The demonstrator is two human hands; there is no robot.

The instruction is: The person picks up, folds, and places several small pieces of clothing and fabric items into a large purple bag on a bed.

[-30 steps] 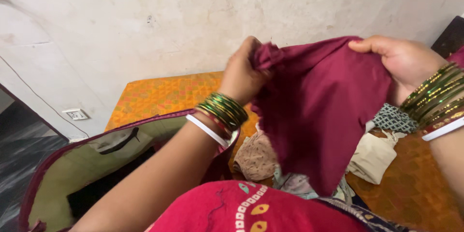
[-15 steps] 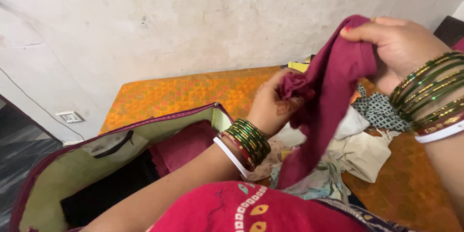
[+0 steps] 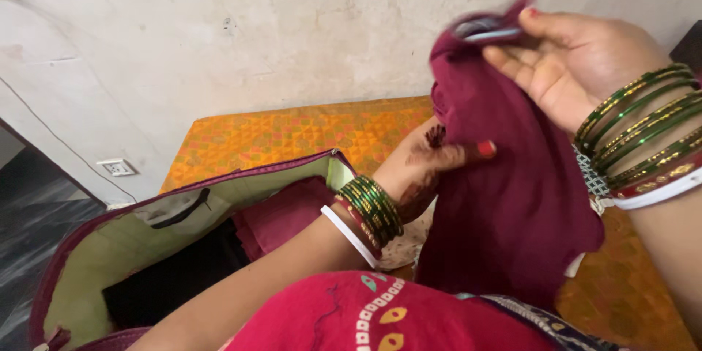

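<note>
Two hands raised, left hand (image 3: 428, 164), right hand (image 3: 578, 58), gripping maroon cloth (image 3: 512, 197)

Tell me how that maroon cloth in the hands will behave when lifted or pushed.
The maroon cloth is probably floppy: it hangs in soft folds below the right hand. It seems light, since the fingertips alone hold its top edge up. It likely bunches rather than slides when pushed; it creases where the left hand pinches it.

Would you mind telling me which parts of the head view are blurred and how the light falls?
In the head view, motion blur smears the top of the maroon cloth near the right hand; the left hand and the open bag stay fairly sharp; light is soft and even on the wall, without glare or hard shadows.
</note>
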